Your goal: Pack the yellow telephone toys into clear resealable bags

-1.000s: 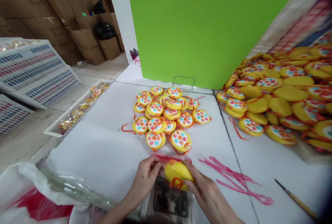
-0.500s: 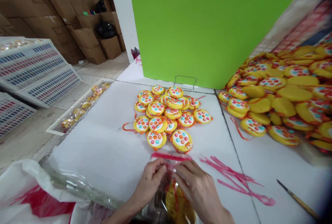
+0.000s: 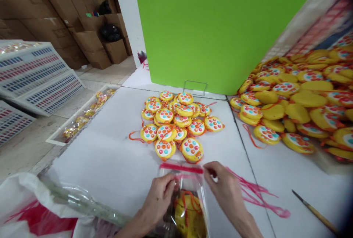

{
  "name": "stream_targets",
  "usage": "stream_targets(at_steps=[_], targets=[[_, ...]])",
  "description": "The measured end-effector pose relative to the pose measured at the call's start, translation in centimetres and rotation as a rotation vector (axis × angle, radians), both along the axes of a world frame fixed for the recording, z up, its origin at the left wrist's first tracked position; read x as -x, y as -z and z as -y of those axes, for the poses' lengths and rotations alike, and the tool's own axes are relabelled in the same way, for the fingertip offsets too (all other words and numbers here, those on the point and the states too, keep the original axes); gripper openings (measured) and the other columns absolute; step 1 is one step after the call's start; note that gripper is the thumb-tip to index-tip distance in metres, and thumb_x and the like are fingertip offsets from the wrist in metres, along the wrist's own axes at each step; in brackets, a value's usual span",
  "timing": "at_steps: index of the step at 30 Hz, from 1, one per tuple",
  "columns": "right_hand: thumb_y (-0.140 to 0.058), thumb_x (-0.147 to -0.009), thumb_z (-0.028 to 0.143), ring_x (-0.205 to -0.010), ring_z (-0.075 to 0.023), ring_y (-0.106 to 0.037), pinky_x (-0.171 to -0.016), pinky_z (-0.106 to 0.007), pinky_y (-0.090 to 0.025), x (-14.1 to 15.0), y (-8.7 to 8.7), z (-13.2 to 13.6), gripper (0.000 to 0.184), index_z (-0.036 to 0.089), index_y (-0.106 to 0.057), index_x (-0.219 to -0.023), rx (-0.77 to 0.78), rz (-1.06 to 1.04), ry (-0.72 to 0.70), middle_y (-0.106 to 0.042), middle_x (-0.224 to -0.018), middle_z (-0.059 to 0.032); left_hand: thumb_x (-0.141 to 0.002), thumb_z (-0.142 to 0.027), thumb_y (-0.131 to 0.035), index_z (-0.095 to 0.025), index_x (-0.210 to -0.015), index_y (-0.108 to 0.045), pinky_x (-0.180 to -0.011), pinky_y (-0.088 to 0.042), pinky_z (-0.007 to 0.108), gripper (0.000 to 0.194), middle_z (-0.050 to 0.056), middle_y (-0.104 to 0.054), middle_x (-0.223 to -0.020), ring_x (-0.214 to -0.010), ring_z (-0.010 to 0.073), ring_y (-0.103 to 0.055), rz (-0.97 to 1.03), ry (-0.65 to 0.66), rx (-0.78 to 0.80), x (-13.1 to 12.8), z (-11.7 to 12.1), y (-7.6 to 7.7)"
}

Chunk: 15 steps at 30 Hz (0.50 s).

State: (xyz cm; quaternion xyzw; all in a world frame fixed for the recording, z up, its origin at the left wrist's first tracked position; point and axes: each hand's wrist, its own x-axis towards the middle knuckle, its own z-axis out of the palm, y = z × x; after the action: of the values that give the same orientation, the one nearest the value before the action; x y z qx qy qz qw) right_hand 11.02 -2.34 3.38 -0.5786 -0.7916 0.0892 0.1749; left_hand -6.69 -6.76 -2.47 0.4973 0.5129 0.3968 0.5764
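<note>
Pinching is done by the left hand [image 3: 158, 197] at the left edge of the clear bag [image 3: 193, 181], thumb and forefinger pressed together on the film, apparently so that the bag is kept steady. At the bag's top corner, one o'clock, the fingertips of the right hand [image 3: 229, 186] are curled together by the end of the red strip [image 3: 182, 168]; whether film is gripped there cannot be told. The yellow toy [image 3: 190, 219] is contained in the bag, its orange cord [image 3: 186, 193] laid over it. On the worktop [image 3: 104, 131], a small pile of toys [image 3: 165, 116] is spread at twelve o'clock, probably for easy reach, and a large heap [image 3: 298, 113] is stacked at two. Pink strips [image 3: 252, 185] are left at three o'clock, perhaps as discards.
</note>
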Motion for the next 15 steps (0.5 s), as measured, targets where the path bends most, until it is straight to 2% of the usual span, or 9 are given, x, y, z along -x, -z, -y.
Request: stream_targets(at_steps=[2,4,7,9,12,15], targets=[[-0.045,-0.085,0.026,-0.058,-0.0149,-0.058,-0.055,-0.024,-0.044,-0.9,-0.7,0.3,0.018,0.02,-0.059,-0.077,0.033,0.001,0.013,-0.063,-0.069,-0.0019,-0.085,-0.031,-0.041,-0.015,-0.073,-0.057,-0.06,-0.041,0.023,0.026,0.004,-0.061,-0.069,-0.067,0.0173,-0.058,0.063,0.001,0.029,0.1,-0.1,0.2],[-0.045,-0.087,0.025,-0.065,-0.0152,-0.061,-0.06,-0.025,-0.046,-0.4,-0.9,0.9,0.018,0.021,-0.061,-0.081,0.083,0.013,-0.097,-0.064,-0.077,-0.0022,-0.084,-0.03,-0.042,-0.014,-0.071,-0.058,-0.06,-0.042,0.023,0.026,0.004,-0.061,-0.068,-0.066,0.0172,-0.057,0.066,0.001,0.027,0.0,-0.3,0.2],[-0.045,-0.087,0.017,-0.072,-0.0155,-0.061,-0.063,-0.024,-0.046,2.2,0.1,1.9,0.017,0.022,-0.061,-0.086,0.104,0.067,-0.261,-0.064,-0.081,-0.0022,-0.083,-0.026,-0.041,-0.014,-0.069,-0.059,-0.057,-0.04,0.023,0.026,0.003,-0.06,-0.064,-0.062,0.0155,-0.054,0.033,-0.005,0.004,-0.3,-0.5,-0.1],[-0.045,-0.085,0.011,-0.07,-0.0161,-0.061,-0.061,-0.024,-0.046,3.9,1.1,2.1,0.018,0.02,-0.06,-0.082,0.074,0.139,-0.306,-0.064,-0.078,-0.0028,-0.083,-0.023,-0.039,-0.014,-0.067,-0.058,-0.054,-0.037,0.022,0.026,0.001,-0.058,-0.06,-0.058,0.0144,-0.052,0.008,-0.002,-0.014,-0.4,-0.4,-0.3],[-0.047,-0.08,0.007,-0.064,-0.0161,-0.06,-0.057,-0.024,-0.044,5.1,2.1,1.9,0.018,0.019,-0.06,-0.076,0.044,0.161,-0.297,-0.062,-0.071,-0.0019,-0.083,-0.02,-0.037,-0.015,-0.069,-0.059,-0.054,-0.036,0.022,0.027,0.002,-0.059,-0.061,-0.057,0.0144,-0.052,-0.097,-0.004,-0.071,-0.5,-0.1,-0.6],[-0.047,-0.079,0.012,-0.059,-0.0141,-0.059,-0.055,-0.023,-0.043,4.1,2.0,1.3,0.015,0.019,-0.058,-0.073,0.085,0.02,-0.19,-0.062,-0.067,-0.0005,-0.086,-0.022,-0.035,-0.017,-0.077,-0.061,-0.058,-0.038,0.023,0.028,0.003,-0.062,-0.067,-0.06,0.0148,-0.055,-0.167,0.011,-0.113,-0.3,0.2,-0.6]])
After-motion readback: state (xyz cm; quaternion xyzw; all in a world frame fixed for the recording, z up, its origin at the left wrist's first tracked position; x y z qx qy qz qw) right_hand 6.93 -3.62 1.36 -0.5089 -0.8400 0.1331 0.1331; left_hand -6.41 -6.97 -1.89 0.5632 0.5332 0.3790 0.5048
